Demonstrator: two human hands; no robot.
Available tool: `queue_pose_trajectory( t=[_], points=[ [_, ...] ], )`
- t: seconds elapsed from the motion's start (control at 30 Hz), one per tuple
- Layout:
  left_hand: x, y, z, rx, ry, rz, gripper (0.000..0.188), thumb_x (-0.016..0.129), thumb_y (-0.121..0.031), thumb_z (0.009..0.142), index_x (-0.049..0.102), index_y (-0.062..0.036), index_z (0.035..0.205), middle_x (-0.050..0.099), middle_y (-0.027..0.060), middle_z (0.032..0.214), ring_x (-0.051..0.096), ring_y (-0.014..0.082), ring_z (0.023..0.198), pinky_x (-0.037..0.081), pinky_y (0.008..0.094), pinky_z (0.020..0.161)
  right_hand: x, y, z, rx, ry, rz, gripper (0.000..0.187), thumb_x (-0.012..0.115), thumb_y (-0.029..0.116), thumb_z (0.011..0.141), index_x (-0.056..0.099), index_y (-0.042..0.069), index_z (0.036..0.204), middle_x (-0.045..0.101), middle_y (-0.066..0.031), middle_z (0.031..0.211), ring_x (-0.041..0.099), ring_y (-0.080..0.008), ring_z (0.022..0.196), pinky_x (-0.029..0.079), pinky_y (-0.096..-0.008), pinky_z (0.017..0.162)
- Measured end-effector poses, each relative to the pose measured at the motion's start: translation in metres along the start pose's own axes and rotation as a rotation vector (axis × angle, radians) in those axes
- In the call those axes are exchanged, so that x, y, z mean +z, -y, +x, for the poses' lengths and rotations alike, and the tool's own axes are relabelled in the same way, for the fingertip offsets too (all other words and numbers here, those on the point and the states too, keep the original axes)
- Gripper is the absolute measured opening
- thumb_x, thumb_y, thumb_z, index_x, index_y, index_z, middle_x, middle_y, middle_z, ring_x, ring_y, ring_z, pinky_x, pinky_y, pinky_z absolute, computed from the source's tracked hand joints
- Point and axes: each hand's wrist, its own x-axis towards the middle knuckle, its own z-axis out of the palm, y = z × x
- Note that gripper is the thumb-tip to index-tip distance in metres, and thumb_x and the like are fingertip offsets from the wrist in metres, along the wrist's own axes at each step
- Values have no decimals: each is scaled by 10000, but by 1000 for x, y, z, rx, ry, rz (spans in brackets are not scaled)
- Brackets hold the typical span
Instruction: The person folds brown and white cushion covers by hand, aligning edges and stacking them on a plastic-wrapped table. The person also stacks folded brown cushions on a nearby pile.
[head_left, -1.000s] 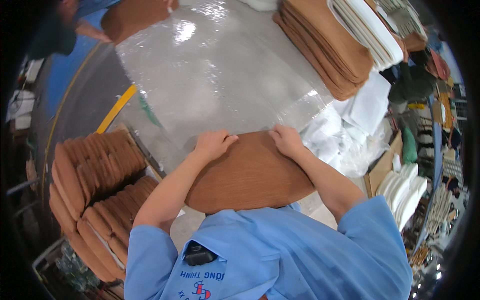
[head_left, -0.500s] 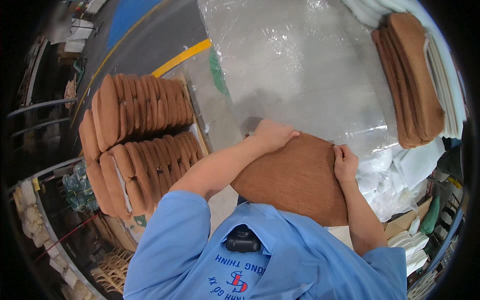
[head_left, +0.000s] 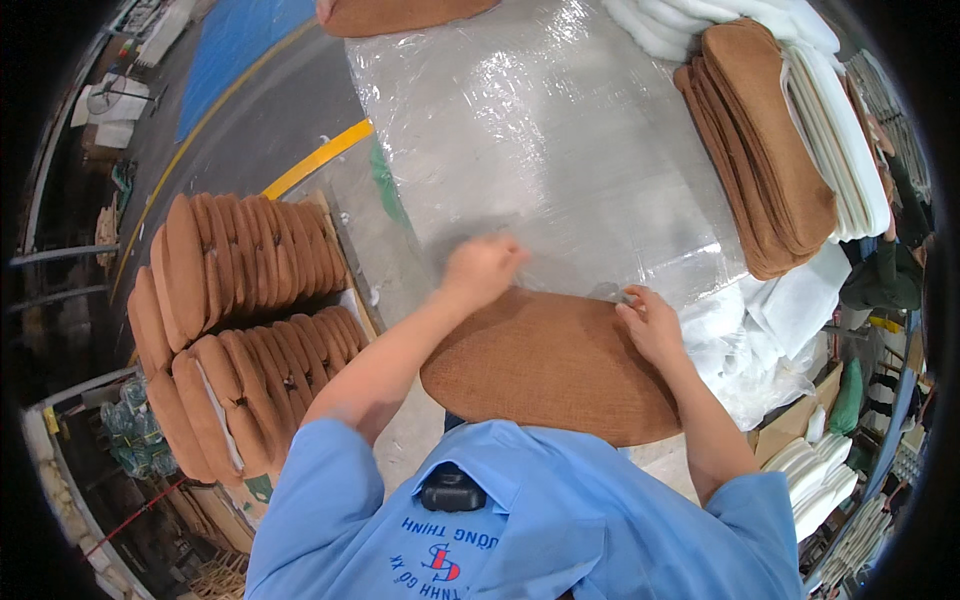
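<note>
A brown fabric-covered cushion [head_left: 550, 365] lies between my body and the near edge of a table [head_left: 590, 180] wrapped in clear plastic film. My right hand [head_left: 652, 328] is at the cushion's far right corner, its fingers and thumb curled onto the edge. Just beyond the cushion's far left edge, over the film, is my left hand [head_left: 485, 270]. Motion smears its fingers, so their grip does not show.
Brown cushions [head_left: 765, 150] are stacked at the table's right, beside white padding [head_left: 825, 140]. Rows of brown cushions [head_left: 240, 260] stand at left. Another brown cushion [head_left: 410, 14] is at the far edge, with part of another person's hand [head_left: 324, 10]. Crumpled plastic [head_left: 745, 345] hangs at right.
My left hand has come off the cushion's far edge and shifted left. The cushion lies flatter and further left. The view has shifted, bringing the far cushion into sight.
</note>
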Motion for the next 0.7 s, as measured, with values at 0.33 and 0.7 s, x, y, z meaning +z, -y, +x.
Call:
queue_pose_trajectory(
  t=[0.33,0.7],
  points=[
    [-94,-31,-144,-690,433,-455,742,683,-463,951,418,59,1406,672,217,1045,685,247,781,556,362,642,-109,16,-104,713,571,440,1086,813,434,854,174,-22,1604,537,-250,1405,622,-284,1167,567,-353,840],
    [-38,10,-112,-936,500,-543,558,582,-319,1046,508,133,1365,662,231,1255,641,279,1165,504,378,993,-57,-27,-76,796,397,535,821,836,356,848,436,-97,1403,628,-221,1307,650,-269,1164,538,-389,975]
  ],
)
